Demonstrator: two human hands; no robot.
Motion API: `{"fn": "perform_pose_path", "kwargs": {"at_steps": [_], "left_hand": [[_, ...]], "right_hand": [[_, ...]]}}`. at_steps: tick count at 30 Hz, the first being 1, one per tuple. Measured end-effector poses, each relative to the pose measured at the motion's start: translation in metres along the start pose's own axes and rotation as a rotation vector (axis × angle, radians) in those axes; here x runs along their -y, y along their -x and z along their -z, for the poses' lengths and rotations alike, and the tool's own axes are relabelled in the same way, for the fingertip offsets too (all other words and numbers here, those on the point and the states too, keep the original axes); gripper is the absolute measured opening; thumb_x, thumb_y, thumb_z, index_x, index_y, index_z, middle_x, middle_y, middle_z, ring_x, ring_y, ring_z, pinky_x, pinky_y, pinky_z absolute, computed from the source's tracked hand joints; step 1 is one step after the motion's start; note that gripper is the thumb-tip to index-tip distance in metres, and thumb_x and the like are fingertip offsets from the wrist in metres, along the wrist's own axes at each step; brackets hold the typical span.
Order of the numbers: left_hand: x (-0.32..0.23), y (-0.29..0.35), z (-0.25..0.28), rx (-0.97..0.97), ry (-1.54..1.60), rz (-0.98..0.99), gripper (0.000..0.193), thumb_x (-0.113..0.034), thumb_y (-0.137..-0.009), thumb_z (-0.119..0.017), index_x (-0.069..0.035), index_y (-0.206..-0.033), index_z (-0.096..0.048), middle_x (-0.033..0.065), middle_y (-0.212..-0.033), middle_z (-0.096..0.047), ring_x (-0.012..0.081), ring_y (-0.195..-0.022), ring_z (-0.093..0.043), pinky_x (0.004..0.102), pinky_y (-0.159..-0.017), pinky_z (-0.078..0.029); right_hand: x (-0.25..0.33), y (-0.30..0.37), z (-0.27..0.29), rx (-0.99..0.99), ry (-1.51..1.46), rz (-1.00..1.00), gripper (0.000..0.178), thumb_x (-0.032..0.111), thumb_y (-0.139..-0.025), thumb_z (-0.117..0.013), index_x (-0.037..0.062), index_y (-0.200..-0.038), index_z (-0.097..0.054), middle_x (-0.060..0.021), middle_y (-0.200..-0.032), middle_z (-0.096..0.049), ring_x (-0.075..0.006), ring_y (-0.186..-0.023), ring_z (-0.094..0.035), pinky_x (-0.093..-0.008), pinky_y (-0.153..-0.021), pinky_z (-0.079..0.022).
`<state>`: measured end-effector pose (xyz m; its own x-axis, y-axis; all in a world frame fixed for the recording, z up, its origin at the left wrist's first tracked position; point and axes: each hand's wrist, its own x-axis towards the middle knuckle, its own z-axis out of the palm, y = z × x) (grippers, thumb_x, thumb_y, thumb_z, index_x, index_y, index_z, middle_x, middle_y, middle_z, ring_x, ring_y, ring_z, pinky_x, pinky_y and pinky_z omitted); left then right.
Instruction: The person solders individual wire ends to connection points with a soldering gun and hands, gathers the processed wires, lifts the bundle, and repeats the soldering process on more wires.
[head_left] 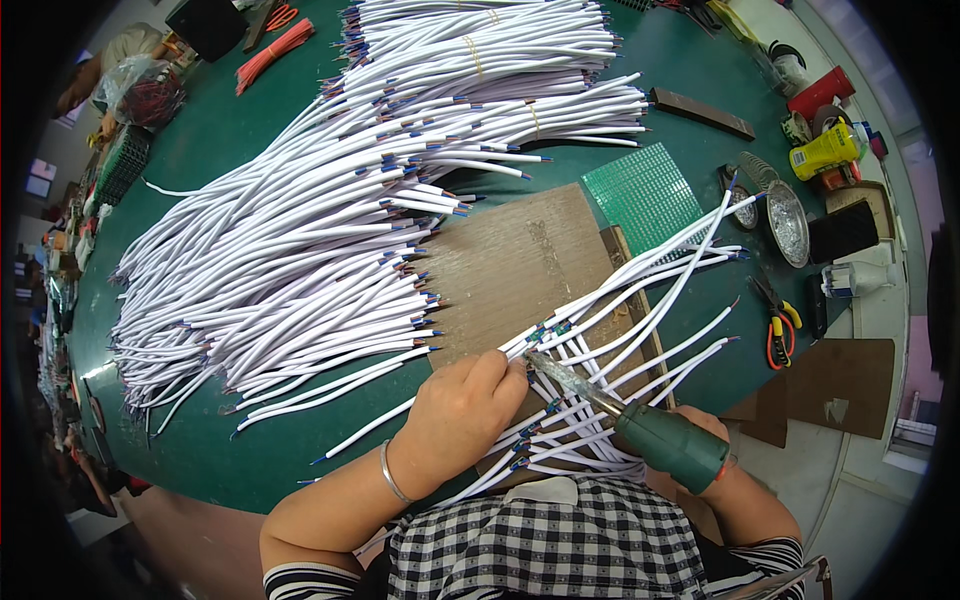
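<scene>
My left hand [460, 405], with a silver bangle at the wrist, pinches a white cable [515, 347] where its stripped blue and brown wires meet other wires. From the right, my right hand [706, 424] is wrapped around the green handle of a soldering iron [670, 440]. The iron's metal tip points at the joint beside my left fingertips; whether it touches cannot be made out. Several joined white cables [590, 435] cross under the iron, over a brown board [510, 260]. My left fingertips are partly hidden behind the hand.
A large pile of white cables [280, 270] covers the table's left and far side. To the right are a green perforated board [640, 190], a metal bowl [787, 228], pliers [778, 325], a dark bar [703, 113] and a yellow bottle [825, 152]. Orange-red wires [274, 55] lie far left.
</scene>
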<state>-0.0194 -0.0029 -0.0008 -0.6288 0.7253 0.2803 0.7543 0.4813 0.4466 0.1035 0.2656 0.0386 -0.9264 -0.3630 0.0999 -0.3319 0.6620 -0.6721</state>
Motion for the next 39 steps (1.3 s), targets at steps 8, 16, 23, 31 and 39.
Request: {"fn": "perform_pose_path", "kwargs": {"at_steps": [8,16,23,31,39], "left_hand": [[0.0,-0.001,0.0,0.0,0.003,0.0,0.016,-0.006,-0.077,-0.063,-0.003,-0.093,-0.062,0.0074,-0.077,-0.052,0.0214,-0.063,-0.055,0.0322,-0.052,-0.045],[-0.002,-0.003,0.002,0.022,-0.008,-0.004,0.018,-0.005,-0.076,-0.063,-0.002,-0.093,-0.062,0.0075,-0.077,-0.053,0.0214,-0.063,-0.055,0.0318,-0.053,-0.046],[-0.003,-0.004,0.005,0.053,-0.019,-0.006,0.023,-0.005,-0.073,-0.063,-0.002,-0.096,-0.062,0.0078,-0.078,-0.053,0.0215,-0.064,-0.056,0.0318,-0.054,-0.047],[-0.001,-0.003,0.003,0.039,-0.013,-0.007,0.024,-0.005,-0.072,-0.063,-0.002,-0.096,-0.062,0.0079,-0.078,-0.053,0.0218,-0.063,-0.056,0.0321,-0.054,-0.047],[-0.002,-0.003,0.001,-0.101,0.149,0.079,0.02,-0.003,-0.069,-0.069,-0.006,-0.088,-0.065,0.0072,-0.076,-0.058,0.0226,-0.063,-0.058,0.0322,-0.053,-0.047]], "right_hand": [[0.003,0.005,0.001,-0.067,0.056,-0.037,0.029,0.025,-0.077,-0.067,0.0023,-0.096,-0.064,-0.0096,-0.085,-0.066,-0.0241,-0.069,-0.066,-0.0327,-0.06,-0.052],[0.013,0.0,0.011,-0.155,-0.37,-0.474,0.01,0.016,-0.077,-0.063,0.007,-0.083,-0.065,-0.0018,-0.069,-0.067,-0.0196,-0.067,-0.064,-0.0332,-0.066,-0.05],[-0.004,-0.007,0.013,-0.076,-0.13,-0.033,0.027,0.029,-0.083,-0.062,0.0046,-0.095,-0.064,-0.0025,-0.068,-0.064,-0.0188,-0.063,-0.063,-0.0298,-0.057,-0.048],[-0.006,0.004,0.004,-0.111,-0.105,-0.049,0.013,0.017,-0.079,-0.059,0.006,-0.082,-0.065,-0.0033,-0.069,-0.065,-0.0197,-0.062,-0.064,-0.0305,-0.058,-0.049],[0.004,0.008,0.004,-0.224,-0.952,-0.515,0.057,0.026,-0.085,-0.062,-0.0041,-0.129,-0.043,-0.0144,-0.106,-0.062,-0.021,-0.083,-0.064,-0.0348,-0.075,-0.051]]}}
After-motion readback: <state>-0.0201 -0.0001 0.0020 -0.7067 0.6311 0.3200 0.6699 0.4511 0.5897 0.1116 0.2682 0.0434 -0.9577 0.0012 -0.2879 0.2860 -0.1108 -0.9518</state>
